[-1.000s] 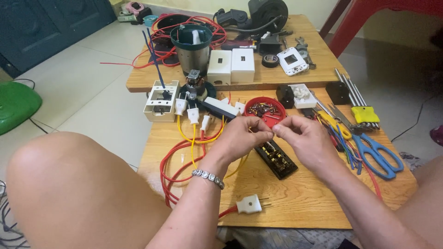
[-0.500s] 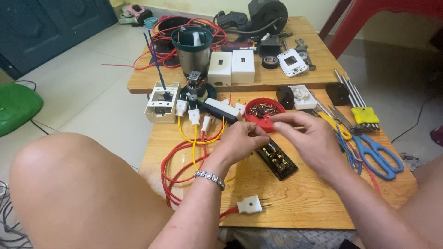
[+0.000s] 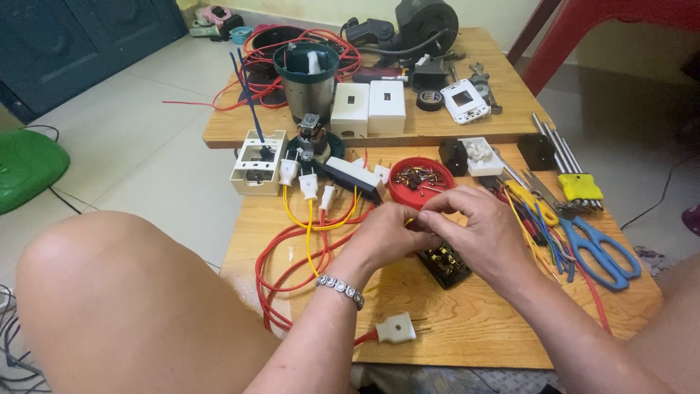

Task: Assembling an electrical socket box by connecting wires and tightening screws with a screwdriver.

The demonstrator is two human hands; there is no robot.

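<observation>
Our left hand and right hand pinched together over the black socket; small part, hidden, could slip among red wires.

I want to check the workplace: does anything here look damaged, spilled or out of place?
Nothing looks spilled or broken. The black socket block under the hands lies open with brass contacts bare, and red wire loops loosely across the wooden table.

Bare counter lay open near the front edge, right of the white plug. Red wire loops crowded the left; scissors blocked the right; a red dish stood beyond.
</observation>
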